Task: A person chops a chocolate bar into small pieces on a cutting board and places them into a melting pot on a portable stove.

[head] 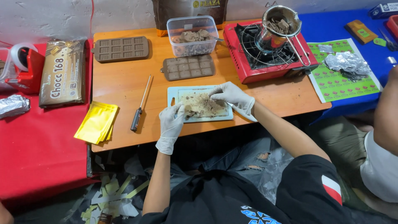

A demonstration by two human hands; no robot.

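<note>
Both white-gloved hands, left and right, press loosely spread on brown chocolate crumbs atop the pale rectangular cutting board near the wooden worktop edge, so a careless sweep could spill pieces off.

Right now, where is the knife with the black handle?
In the head view, the knife lies on the wooden table, left of the cutting board and right of the gold foil pouches.

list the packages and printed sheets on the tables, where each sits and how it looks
Chocolate block package: red table, left; flat, brown and gold.
Gold pouches: wooden table's left edge; small yellow stack.
Dark bag: behind clear tub; brown, upright.
Sticker sheet: blue table, right; green with red marks.
Small box: far right corner; blue.
</note>
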